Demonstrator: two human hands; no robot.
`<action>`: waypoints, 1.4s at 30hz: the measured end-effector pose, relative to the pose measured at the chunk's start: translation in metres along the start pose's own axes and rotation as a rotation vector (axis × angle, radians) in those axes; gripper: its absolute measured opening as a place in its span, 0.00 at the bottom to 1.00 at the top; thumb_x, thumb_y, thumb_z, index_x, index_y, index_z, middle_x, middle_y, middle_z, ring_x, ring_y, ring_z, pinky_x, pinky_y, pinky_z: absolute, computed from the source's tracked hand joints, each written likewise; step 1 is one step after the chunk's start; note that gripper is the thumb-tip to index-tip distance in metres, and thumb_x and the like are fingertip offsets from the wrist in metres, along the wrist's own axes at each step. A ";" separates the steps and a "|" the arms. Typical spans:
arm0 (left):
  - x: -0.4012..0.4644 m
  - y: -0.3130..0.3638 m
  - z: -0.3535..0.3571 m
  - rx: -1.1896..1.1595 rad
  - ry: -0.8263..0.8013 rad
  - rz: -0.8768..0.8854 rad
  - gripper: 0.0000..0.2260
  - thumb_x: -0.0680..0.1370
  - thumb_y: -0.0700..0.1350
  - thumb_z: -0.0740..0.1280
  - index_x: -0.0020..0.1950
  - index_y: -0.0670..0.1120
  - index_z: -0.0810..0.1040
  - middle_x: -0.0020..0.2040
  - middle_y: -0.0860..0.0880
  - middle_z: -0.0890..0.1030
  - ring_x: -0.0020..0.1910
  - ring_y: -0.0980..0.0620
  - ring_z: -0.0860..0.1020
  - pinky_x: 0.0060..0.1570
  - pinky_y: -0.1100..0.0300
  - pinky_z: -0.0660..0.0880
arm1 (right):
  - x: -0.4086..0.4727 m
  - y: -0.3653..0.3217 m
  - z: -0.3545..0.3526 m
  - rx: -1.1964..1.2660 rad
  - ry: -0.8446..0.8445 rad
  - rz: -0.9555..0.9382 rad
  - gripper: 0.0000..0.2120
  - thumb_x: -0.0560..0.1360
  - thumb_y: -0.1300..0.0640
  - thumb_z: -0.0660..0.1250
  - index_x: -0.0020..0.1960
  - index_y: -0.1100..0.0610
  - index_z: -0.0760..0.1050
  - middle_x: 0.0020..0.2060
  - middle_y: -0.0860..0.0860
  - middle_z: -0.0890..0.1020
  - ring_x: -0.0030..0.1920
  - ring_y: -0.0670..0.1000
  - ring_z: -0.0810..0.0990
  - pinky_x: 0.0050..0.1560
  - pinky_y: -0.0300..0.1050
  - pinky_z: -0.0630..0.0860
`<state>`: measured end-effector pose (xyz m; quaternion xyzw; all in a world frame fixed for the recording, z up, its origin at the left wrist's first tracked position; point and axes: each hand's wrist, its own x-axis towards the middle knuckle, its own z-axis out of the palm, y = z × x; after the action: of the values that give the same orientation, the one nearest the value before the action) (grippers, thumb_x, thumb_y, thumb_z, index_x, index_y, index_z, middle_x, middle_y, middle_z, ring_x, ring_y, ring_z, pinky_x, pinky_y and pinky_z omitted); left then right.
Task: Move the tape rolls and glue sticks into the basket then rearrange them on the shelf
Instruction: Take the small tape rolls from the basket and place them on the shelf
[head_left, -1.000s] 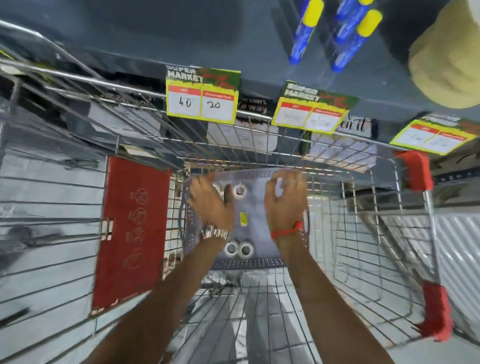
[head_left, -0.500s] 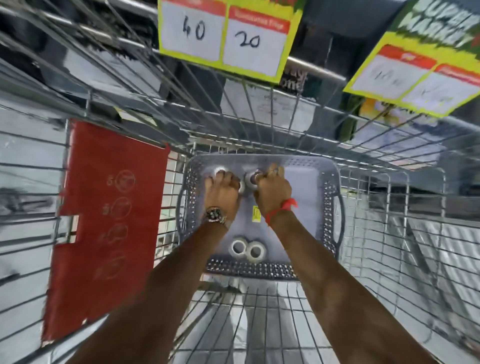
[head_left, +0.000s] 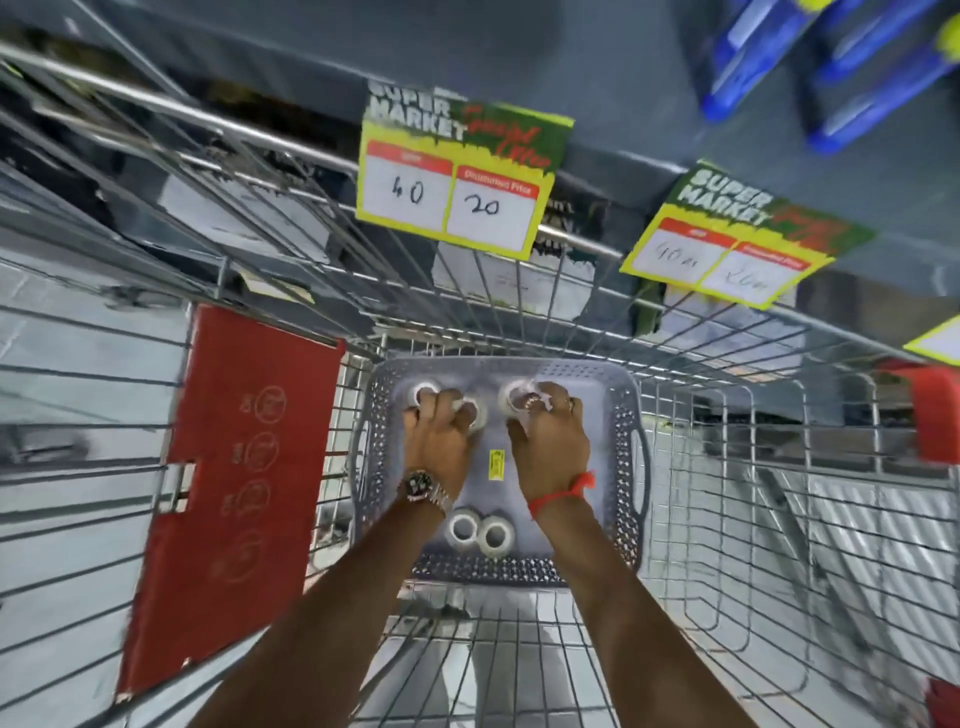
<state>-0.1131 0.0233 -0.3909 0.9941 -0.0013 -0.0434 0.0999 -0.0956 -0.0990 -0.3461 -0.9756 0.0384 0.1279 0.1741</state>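
A grey plastic basket sits at the bottom of a wire shopping trolley. My left hand is closed over clear tape rolls at the basket's far left. My right hand grips another clear tape roll at the far middle. Two more tape rolls lie side by side near the basket's front wall, between my forearms. Blue glue sticks with yellow caps lie on the grey shelf at the top right.
The trolley's wire walls close in around the basket, with a red flap on the left and red corner guards on the right. Price tags hang from the shelf edge above. A small yellow sticker lies on the basket floor.
Both hands went from spread above the basket to closed on tape rolls at its far end. The view has pulled back a little since half a second ago.
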 end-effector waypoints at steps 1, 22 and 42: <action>-0.003 0.000 -0.011 -0.048 0.073 0.032 0.08 0.67 0.53 0.67 0.41 0.50 0.79 0.51 0.48 0.75 0.47 0.46 0.66 0.41 0.53 0.61 | -0.003 -0.006 -0.011 0.038 0.046 -0.001 0.14 0.71 0.61 0.69 0.56 0.61 0.79 0.62 0.59 0.76 0.61 0.63 0.73 0.47 0.56 0.81; 0.136 -0.001 -0.312 -0.404 0.595 0.075 0.13 0.74 0.42 0.64 0.54 0.36 0.79 0.61 0.34 0.76 0.55 0.35 0.77 0.54 0.52 0.74 | 0.081 -0.160 -0.255 0.370 0.639 -0.282 0.13 0.67 0.71 0.67 0.52 0.67 0.80 0.51 0.65 0.81 0.52 0.65 0.80 0.53 0.44 0.66; 0.104 0.004 -0.292 -0.304 0.776 0.188 0.17 0.75 0.39 0.61 0.63 0.42 0.74 0.65 0.42 0.75 0.64 0.46 0.72 0.68 0.45 0.60 | 0.016 -0.139 -0.205 0.546 0.902 -0.530 0.12 0.71 0.72 0.62 0.52 0.66 0.79 0.51 0.62 0.82 0.52 0.58 0.77 0.57 0.44 0.71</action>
<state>0.0159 0.0758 -0.1140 0.9061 -0.0477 0.3437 0.2420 -0.0148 -0.0414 -0.1183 -0.8299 -0.1047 -0.3621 0.4114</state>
